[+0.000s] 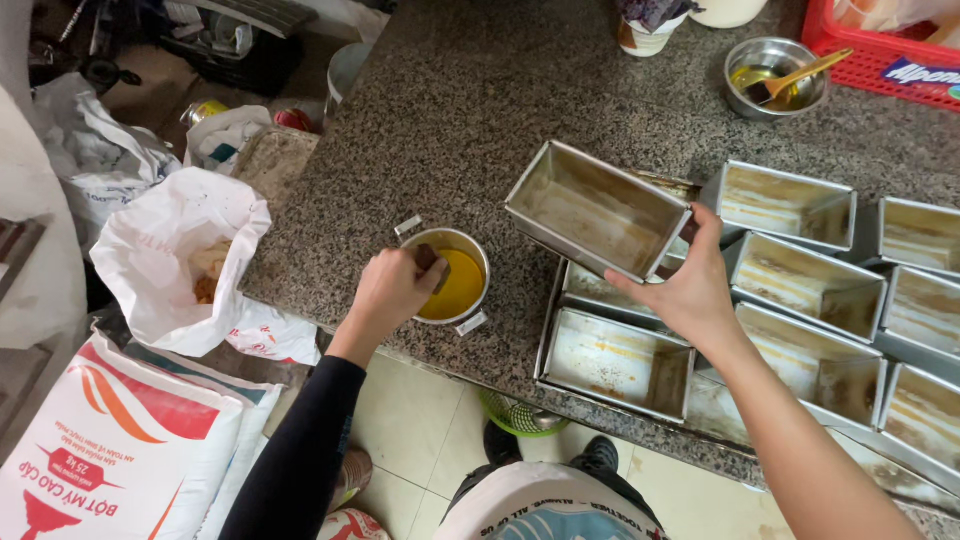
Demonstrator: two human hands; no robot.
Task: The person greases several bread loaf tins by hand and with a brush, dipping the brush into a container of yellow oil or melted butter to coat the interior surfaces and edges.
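My left hand (pixel 390 290) grips a brush (pixel 431 262) whose head dips into a small metal bowl of yellow oil (pixel 462 285) at the front edge of the granite counter (pixel 450 110). Tilted toward me and lifted above the counter, a rectangular metal loaf tin (pixel 595 208) rests in my right hand (pixel 690 290), which grips its right end. Under and right of that hand, several empty loaf tins (pixel 790 205) stand in rows, the nearest one (pixel 615 362) at the counter's front edge.
A second metal bowl with a brush (pixel 775 75) and a red plastic basket (pixel 880 50) stand at the back right. A cup (pixel 645 38) sits at the back. On the floor to the left lie white bags (pixel 175 250) and a flour sack (pixel 110 450).
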